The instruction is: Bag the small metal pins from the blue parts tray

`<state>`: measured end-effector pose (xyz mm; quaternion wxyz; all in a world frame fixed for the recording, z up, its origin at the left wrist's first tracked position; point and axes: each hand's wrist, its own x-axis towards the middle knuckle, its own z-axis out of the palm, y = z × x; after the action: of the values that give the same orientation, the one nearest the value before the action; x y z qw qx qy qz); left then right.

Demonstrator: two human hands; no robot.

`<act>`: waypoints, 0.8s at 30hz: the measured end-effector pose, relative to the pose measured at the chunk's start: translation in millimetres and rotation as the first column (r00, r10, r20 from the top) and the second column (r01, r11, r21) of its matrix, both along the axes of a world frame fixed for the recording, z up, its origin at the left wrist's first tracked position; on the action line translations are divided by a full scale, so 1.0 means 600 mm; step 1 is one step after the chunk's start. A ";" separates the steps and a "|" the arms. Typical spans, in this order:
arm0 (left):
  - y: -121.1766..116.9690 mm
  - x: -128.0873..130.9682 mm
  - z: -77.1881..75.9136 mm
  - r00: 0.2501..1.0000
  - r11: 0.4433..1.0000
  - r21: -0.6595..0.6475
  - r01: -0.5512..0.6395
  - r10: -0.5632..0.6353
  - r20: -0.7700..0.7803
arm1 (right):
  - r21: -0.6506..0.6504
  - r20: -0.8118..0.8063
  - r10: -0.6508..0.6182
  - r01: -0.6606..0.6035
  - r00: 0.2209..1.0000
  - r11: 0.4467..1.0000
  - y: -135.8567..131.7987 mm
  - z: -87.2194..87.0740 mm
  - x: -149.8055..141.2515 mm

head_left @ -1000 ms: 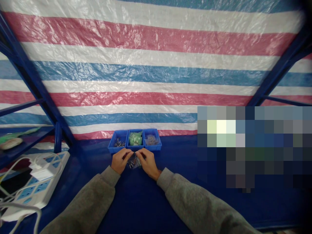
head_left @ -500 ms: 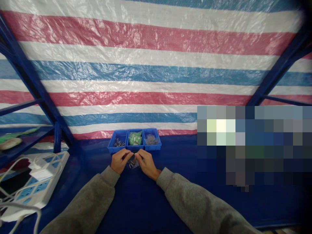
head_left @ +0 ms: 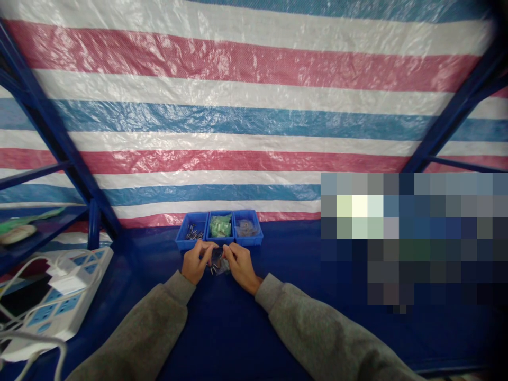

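Observation:
Between my hands is a small clear plastic bag (head_left: 218, 263) with several little metal pieces in it, too small to name. My left hand (head_left: 195, 261) pinches the bag's upper left edge with thumb and forefinger. On the other side, my right hand (head_left: 240, 266) pinches the upper right edge. Just beyond my hands stand three blue bins in a row. The left bin (head_left: 183, 241) holds loose metal pieces, the middle bin (head_left: 220, 243) green-tinted packets, and the right bin (head_left: 254, 241) clear plastic packets.
A white power strip (head_left: 85, 304) with plugs and cables lies at the left of the blue table (head_left: 230, 338). Blue metal posts (head_left: 59, 121) rise at both sides. A striped plastic sheet (head_left: 254, 121) hangs behind. The right side is pixelated.
My hands have moved slightly apart, and the top of the clear bag is spread wider between them. The bins stay in place.

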<state>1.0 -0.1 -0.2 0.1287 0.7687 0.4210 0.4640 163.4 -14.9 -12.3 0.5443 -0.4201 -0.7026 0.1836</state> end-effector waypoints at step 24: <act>0.006 -0.004 -0.004 0.999 0.987 0.157 -0.030 0.037 -0.038 | -0.001 -0.054 0.028 -0.028 0.998 1.000 -0.002 0.004 -0.001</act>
<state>-1.3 3.6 -2.7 0.0516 0.7786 0.3987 0.4819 163.1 -16.2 -10.0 0.5600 -0.4055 -0.6934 0.2029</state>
